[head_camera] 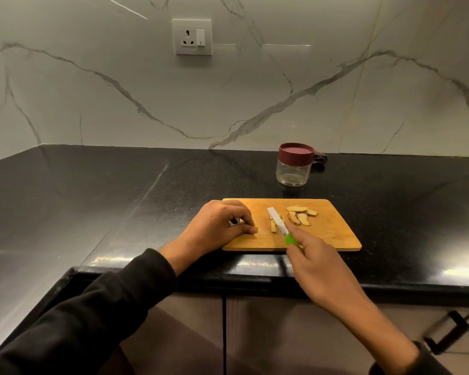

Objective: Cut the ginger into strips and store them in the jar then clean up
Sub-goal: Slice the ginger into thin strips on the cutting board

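A rectangular wooden chopping board (333,234) lies near the front edge of the glossy black stone worktop (119,185). The left hand (217,226), in a black sleeve (98,307), rests at the board's left end, its fingertips pinching a small yellow piece of ginger (256,228) against the wood. The right hand (320,262) grips the green handle of a small white-bladed knife (278,221), the blade lying across a few pale ginger strips (273,226) at the board's middle. Just to the right of those sits a loose heap of tan ginger slices (301,213) — some with skin on. Behind the board stands a clear jar with a maroon lid (294,165), lid on, nothing visible inside. A dark cloth (320,159) peeks out behind it. On the marble wall is a white socket with switch (192,37) — no writing readable anywhere.
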Available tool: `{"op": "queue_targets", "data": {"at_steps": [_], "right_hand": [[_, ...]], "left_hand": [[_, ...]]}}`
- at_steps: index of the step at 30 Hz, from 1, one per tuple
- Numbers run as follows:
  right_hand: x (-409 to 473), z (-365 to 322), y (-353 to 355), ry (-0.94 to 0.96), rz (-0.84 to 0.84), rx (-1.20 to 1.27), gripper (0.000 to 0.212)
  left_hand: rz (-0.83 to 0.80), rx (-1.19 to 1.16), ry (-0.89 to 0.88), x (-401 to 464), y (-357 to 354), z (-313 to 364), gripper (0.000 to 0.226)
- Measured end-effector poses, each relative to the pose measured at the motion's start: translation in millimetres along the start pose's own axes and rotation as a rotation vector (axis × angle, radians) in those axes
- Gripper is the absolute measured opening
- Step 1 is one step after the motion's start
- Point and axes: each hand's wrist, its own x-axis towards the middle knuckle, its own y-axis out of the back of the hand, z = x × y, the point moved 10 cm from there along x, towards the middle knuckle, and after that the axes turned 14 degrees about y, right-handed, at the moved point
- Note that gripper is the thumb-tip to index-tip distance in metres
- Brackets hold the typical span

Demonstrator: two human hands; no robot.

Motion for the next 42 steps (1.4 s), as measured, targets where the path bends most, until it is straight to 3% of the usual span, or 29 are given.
{"op": "queue_targets", "data": {"at_steps": [6, 19, 34, 42], "right_hand": [[3, -24, -13, 0.095, -0.085, -0.291, 0.057], [18, -30, -26, 0.117, -0.131, -0.502, 0.056], [21, -22, -37, 0.1, -0.173, -0.441, 0.057], [-10, -27, -31, 0.114, -0.224, -0.595, 0.065]], "left_hand": [[0.003, 0.016, -0.012, -1, 2, 5, 0.007], [0.016, 0.003, -0.02, -2, 4, 7, 0.006], [0.013, 0.008, 0.0, -1, 4, 3, 0.004], [0.0, 0.022, 0.015, 1, 2, 1, 0.006]]}}
